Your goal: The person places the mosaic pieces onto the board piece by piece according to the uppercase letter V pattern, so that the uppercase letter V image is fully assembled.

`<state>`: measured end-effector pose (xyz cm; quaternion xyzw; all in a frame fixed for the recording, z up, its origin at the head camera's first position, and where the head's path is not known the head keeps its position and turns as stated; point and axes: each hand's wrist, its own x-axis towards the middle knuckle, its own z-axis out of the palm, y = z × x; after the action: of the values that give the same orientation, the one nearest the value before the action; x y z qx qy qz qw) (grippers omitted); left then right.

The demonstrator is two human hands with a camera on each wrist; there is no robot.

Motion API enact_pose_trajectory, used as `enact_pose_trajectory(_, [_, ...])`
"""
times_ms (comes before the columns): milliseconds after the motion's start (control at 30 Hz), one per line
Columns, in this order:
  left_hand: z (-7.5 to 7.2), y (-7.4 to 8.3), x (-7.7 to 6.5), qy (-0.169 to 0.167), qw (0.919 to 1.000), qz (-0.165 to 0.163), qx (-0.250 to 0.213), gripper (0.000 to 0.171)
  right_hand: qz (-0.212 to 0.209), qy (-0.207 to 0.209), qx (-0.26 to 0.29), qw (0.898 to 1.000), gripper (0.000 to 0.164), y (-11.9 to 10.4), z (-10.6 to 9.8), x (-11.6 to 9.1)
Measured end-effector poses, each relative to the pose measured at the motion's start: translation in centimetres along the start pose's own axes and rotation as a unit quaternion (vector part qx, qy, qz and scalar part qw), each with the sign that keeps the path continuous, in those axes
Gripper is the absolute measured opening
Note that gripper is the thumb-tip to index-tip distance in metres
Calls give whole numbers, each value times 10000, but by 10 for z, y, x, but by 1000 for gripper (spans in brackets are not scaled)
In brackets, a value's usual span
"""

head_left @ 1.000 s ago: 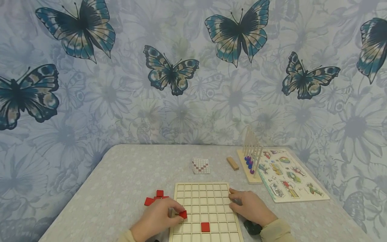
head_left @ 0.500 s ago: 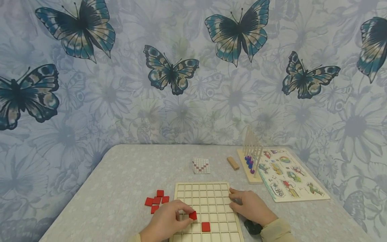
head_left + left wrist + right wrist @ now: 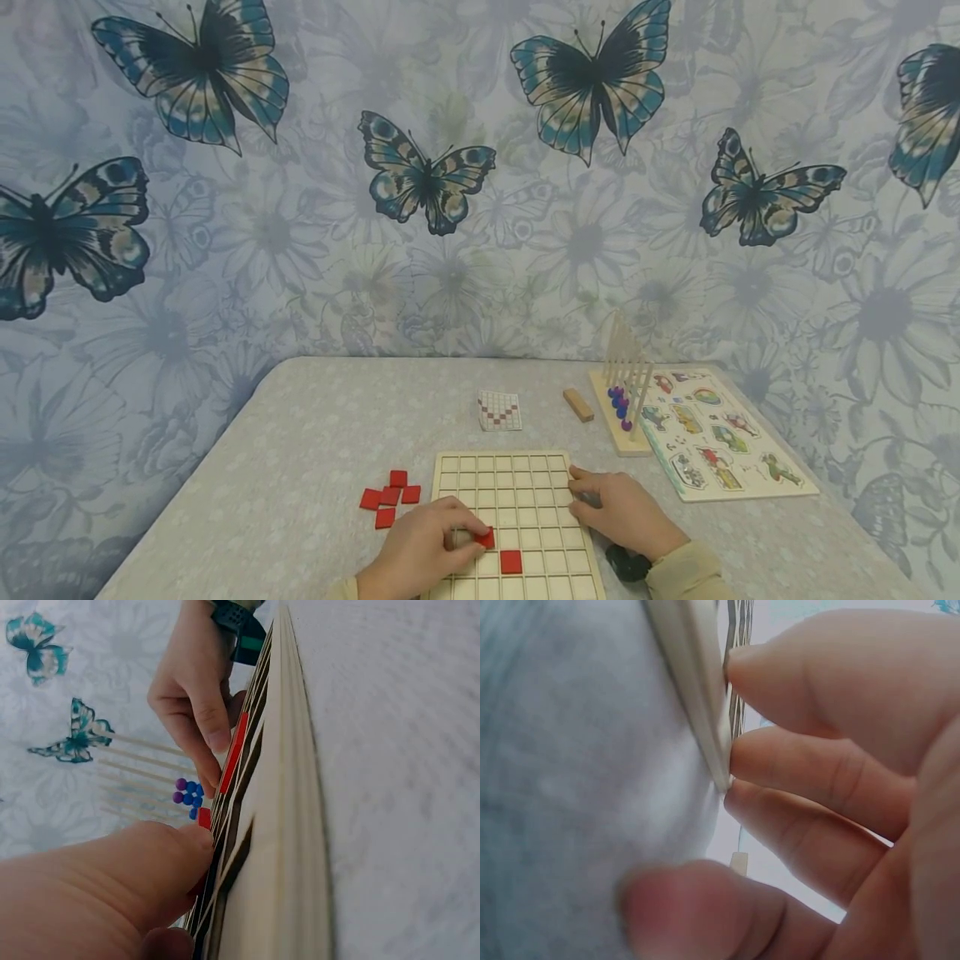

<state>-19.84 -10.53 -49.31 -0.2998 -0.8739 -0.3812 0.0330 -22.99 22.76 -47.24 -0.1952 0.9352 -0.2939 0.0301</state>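
Note:
A pale wooden grid board (image 3: 531, 497) lies flat in front of me, with a red square tile (image 3: 511, 562) set in one of its cells. Between thumb and fingertips my left hand (image 3: 422, 542) pinches another red tile (image 3: 486, 538), low over the cell just up and left of the set one. From the left wrist, only a bit of that pinched tile (image 3: 204, 817) shows past the thumb. My right hand (image 3: 626, 510) rests its fingertips on the board's right edge; the right wrist view shows the fingers (image 3: 810, 769) extended against that edge.
Several loose red tiles (image 3: 390, 497) lie left of the board. Behind it stand a pattern card (image 3: 499, 412), a wooden block (image 3: 577, 406) and a peg rack (image 3: 632, 442) with blue and purple beads. A picture puzzle (image 3: 757, 477) lies at the right.
My left hand has carried its red tile rightward across the board and lowered it beside the set tile, uncovering the loose tiles. My right hand has stayed at the board's edge.

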Motion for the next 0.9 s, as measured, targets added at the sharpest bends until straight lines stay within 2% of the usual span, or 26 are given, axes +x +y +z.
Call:
enact_pose_trajectory(567, [1,1,1,41,9996,251,158,7,-26,63,22,10000,42,-2,-1,0])
enact_pose_trajectory(900, [1,2,2,-1,9999,68,80,8,13,95,23,10000,42,-2,0,0])
